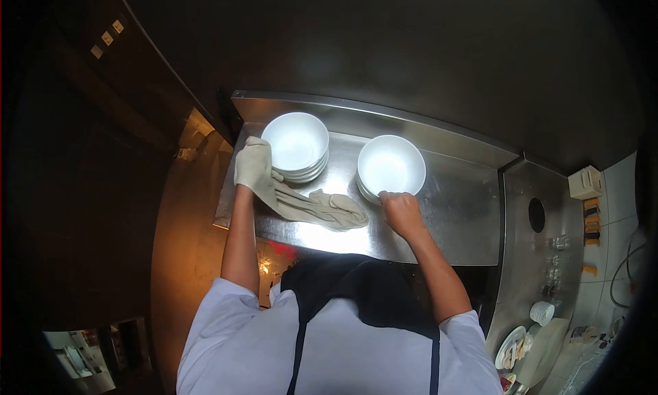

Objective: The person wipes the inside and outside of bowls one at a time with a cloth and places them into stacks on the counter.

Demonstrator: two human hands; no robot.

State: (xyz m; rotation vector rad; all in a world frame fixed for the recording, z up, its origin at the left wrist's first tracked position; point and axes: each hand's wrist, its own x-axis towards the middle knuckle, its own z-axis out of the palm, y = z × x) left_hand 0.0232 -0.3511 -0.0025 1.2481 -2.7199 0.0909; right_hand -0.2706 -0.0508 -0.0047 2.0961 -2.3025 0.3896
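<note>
Two stacks of white bowls stand on a stainless steel counter [452, 220]. The left bowl stack [296, 143] has several bowls; my left hand [253, 167] is at its left rim, wrapped in a beige cloth [339, 210]. The cloth covers my left fingers, and its loose end trails right across the counter in front of the stacks. On the near rim of the right bowl stack [391, 163] my right hand [402, 212] is closed, with its fingertips partly hidden. The insides of both top bowls face up and hold nothing visible.
A raised steel ledge [384, 114] runs behind the counter. To the right, a second steel surface [524, 258] has a dark round hole, several glasses [556, 258], stacked small white dishes [542, 313] and a plate with scraps [512, 348]. A white box [585, 182] is at the wall.
</note>
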